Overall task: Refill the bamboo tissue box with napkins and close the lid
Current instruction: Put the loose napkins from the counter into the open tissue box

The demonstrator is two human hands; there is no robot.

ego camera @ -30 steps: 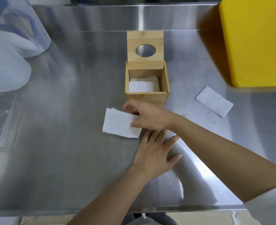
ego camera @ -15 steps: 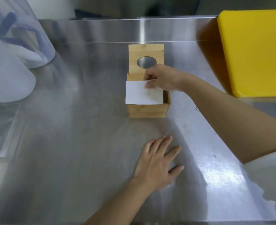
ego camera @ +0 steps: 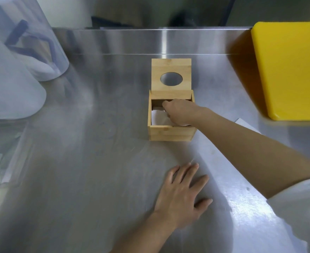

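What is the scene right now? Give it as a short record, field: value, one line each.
box: bamboo tissue box, on steel counter
lid: lid open, standing up behind the box
contents: white napkins inside
right hand: right hand reaching into the box, on the napkins
left hand: left hand flat on the counter, empty
spare: napkin behind the right forearm

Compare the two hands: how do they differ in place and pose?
The right hand reaches into the open bamboo box, curled over the napkins; the left hand lies flat on the steel table, fingers spread, holding nothing. Both are bare.
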